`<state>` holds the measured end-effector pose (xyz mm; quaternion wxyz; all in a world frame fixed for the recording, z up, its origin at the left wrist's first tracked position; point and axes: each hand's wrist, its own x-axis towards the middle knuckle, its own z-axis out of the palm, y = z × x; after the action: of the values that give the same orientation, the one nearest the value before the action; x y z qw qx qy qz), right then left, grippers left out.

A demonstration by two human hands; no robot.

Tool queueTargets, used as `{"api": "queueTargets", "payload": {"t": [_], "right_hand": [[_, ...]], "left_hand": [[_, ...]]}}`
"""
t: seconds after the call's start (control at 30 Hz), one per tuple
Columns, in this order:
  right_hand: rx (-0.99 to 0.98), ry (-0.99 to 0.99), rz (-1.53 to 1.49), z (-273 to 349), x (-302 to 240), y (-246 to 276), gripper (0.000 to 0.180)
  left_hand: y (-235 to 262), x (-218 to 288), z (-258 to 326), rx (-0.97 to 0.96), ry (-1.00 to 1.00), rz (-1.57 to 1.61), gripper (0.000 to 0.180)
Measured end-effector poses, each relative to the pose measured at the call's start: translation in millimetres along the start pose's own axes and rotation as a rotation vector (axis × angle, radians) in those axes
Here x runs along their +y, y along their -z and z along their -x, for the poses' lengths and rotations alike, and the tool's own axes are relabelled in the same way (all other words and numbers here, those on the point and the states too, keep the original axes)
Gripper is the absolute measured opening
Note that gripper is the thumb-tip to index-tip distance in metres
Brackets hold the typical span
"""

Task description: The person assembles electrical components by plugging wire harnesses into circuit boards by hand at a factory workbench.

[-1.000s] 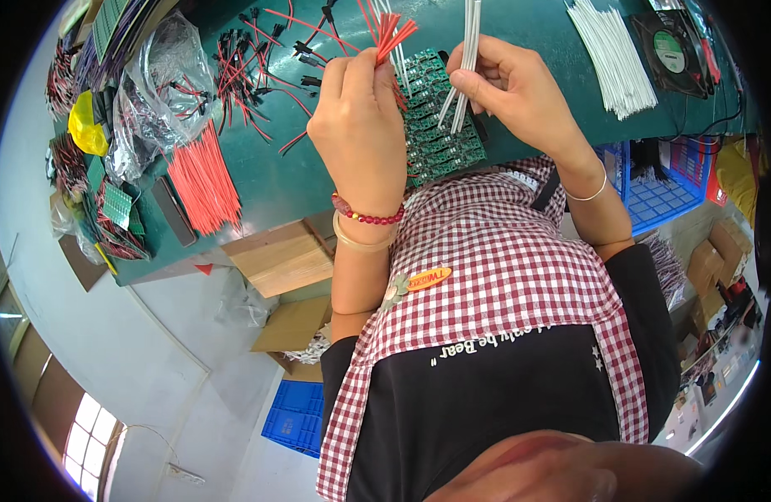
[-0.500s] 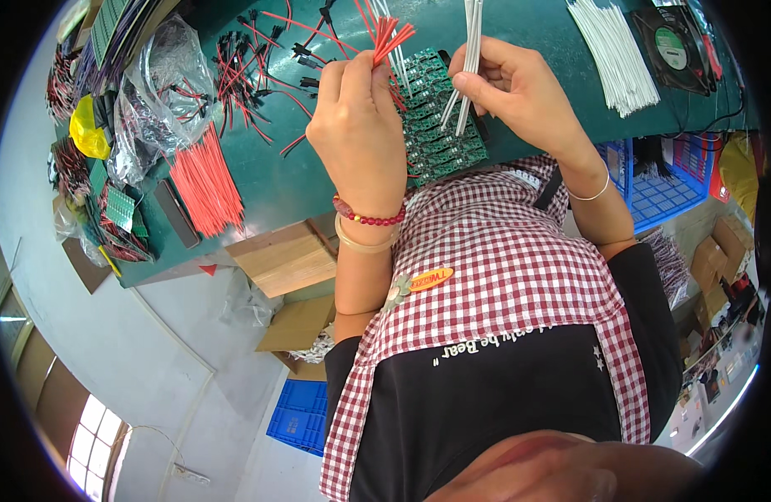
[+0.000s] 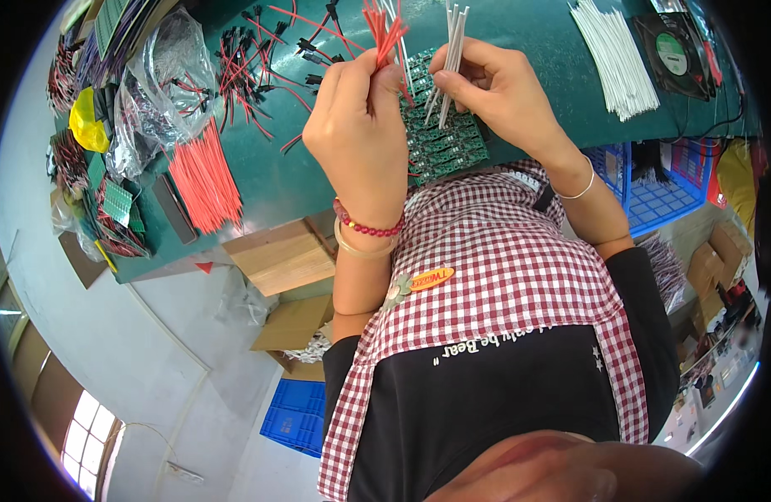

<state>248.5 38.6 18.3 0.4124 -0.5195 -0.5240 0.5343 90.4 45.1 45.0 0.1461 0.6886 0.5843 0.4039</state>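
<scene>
My left hand is closed around a bunch of red wires, whose ends stick up past the fingertips. My right hand pinches a bundle of white wires between thumb and fingers, the lower ends fanning out downward. Beneath and between the hands lies a panel of green circuit boards, partly covered by them. One or two white wires stand near the left fingertips; whether they touch the boards, I cannot tell.
Left on the green table lie a stack of red wires, black-plugged leads, a clear plastic bag and a dark bar. Far right are a white wire pile and a black fan. A blue crate sits below.
My right hand has moved slightly left with the white wires, closer to my left hand. The left hand keeps the red wires and has shifted only a little.
</scene>
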Motion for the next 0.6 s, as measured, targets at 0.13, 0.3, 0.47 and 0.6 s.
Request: {"api": "queueTargets", "payload": {"t": [0.13,0.3,0.47,0.6], "right_hand": [[-0.014,-0.020,0.012,0,0,1,0.014],[-0.001,0.060,0.058,-1,4,-3,0.015],[-0.005,0.046,0.058,-1,5,-4,0.016],[-0.007,0.062,0.115,-2,7,-3,0.017]], "left_hand": [[8,10,1,0.046,0.044,0.172,0.012],[8,12,6,0.048,-0.003,0.040,0.012],[11,14,9,-0.028,-0.019,-0.141,0.011],[11,10,12,-0.048,-0.022,-0.132,0.012]]}}
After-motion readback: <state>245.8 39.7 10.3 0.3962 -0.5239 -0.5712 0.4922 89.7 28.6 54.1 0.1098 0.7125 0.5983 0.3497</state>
